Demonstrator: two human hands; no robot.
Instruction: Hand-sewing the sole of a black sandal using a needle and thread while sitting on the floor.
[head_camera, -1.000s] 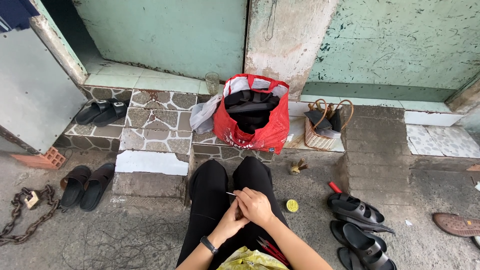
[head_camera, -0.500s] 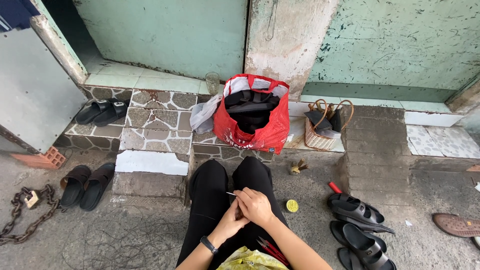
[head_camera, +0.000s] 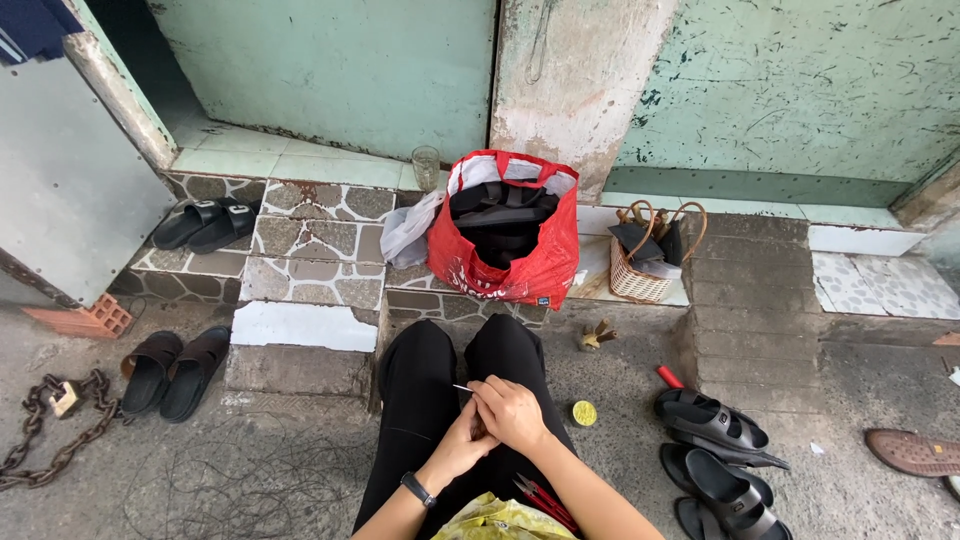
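Note:
I sit on the ground with my legs in black trousers (head_camera: 430, 390) stretched forward. My right hand (head_camera: 512, 412) pinches a thin metal needle (head_camera: 463, 388) whose tip points left over my lap. My left hand (head_camera: 462, 446), with a black band at the wrist, is closed just below and against the right hand; what it holds is hidden. Red-handled scissors (head_camera: 545, 497) lie on my lap beside a yellow plastic bag (head_camera: 497, 520).
A red bag (head_camera: 505, 265) of black straps stands ahead on the tiled step (head_camera: 310, 260), with a drinking glass (head_camera: 426, 166) and a wicker basket (head_camera: 650, 255). Black sandals (head_camera: 715, 435) lie right, brown sandals (head_camera: 165, 370) and a chain (head_camera: 50, 430) left. A small yellow tin (head_camera: 584, 412) sits near my knee.

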